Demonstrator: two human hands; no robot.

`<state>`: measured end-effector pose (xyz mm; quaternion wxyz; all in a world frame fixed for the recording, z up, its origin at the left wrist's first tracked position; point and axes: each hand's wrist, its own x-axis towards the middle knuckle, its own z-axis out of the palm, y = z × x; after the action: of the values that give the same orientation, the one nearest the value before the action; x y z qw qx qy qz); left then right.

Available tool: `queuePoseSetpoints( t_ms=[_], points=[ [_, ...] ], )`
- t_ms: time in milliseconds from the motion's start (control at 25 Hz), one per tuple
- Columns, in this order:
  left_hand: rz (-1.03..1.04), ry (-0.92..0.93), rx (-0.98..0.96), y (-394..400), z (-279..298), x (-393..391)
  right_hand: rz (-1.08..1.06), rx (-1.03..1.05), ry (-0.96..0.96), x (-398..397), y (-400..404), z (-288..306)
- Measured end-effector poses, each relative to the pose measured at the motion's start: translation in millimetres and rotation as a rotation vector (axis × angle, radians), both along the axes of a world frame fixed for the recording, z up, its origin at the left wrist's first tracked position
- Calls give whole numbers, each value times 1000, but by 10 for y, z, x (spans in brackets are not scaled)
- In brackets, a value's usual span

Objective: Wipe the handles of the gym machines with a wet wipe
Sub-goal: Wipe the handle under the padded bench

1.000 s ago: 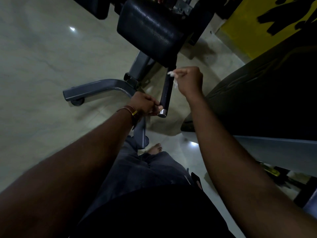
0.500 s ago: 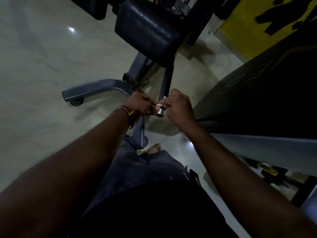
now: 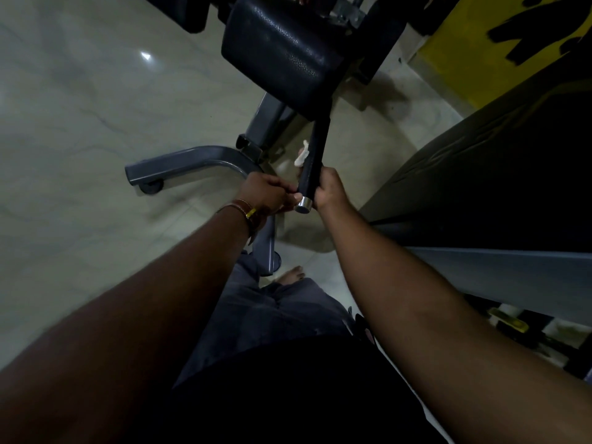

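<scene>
The right hand (image 3: 330, 190) is wrapped round the lower part of the black handle (image 3: 315, 155), its fingers curled behind the bar and holding a white wipe (image 3: 302, 154), which sticks out on the bar's left side. The left hand (image 3: 267, 195) pinches the handle's lower end just beside its silver cap (image 3: 303, 205), fingers narrow. The handle slants up to a black pad (image 3: 282, 52) above the pale floor (image 3: 80, 107)
</scene>
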<state>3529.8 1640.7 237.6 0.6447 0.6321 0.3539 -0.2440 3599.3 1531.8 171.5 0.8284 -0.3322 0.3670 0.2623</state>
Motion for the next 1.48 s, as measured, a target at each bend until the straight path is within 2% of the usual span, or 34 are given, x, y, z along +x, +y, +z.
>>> queuePoseSetpoints(
  t_ms=[80, 240, 360, 440, 520, 600, 640, 680, 760, 840, 1080, 1200, 1240, 1360, 1400, 1480],
  points=[
    [8, -3, 11, 2, -5, -1, -39, 116, 20, -106, -26, 48],
    [4, -1, 34, -6, 5, -21, 140, 20, 18, -334, -107, 175],
    [19, -5, 24, -11, 13, -40, 397, -340, -43, -325, -341, 246],
    [13, -2, 14, -3, 18, -43, 377, -653, -128, -155, -430, 371],
    [2, -1, 20, 7, 17, -35, 367, -1091, -359, 136, -414, 480],
    [-11, 3, 36, 9, 23, -27, 574, -1494, -667, 360, -286, 572],
    [-17, 4, 45, 11, 27, -32, 727, -1613, -811, 419, -209, 580],
    [-24, 2, 49, 11, 24, -37, 877, -1674, -904, 442, -148, 562],
    [-32, -11, 58, 8, 9, -46, 1098, -1729, -969, 397, -81, 600],
    [-12, -27, 60, 2, -4, -60, 1214, -1763, -1002, 302, -81, 652],
    [4, -81, 24, 5, -88, -175, 1240, -1488, -986, -207, -142, 856],
    [6, -118, 31, 19, -59, -253, 1150, -1398, -966, -474, -207, 934],
    [-8, -144, 39, 26, 13, -263, 1047, -1306, -879, -513, -202, 944],
    [88, -187, -66, 34, 287, -212, 463, -654, -375, -453, -120, 992],
    [138, -193, -120, 49, 366, -178, 335, -452, -270, -413, -96, 1020],
    [213, -236, -187, 125, 536, -104, 242, -220, -190, -350, 3, 1112]
  ],
)
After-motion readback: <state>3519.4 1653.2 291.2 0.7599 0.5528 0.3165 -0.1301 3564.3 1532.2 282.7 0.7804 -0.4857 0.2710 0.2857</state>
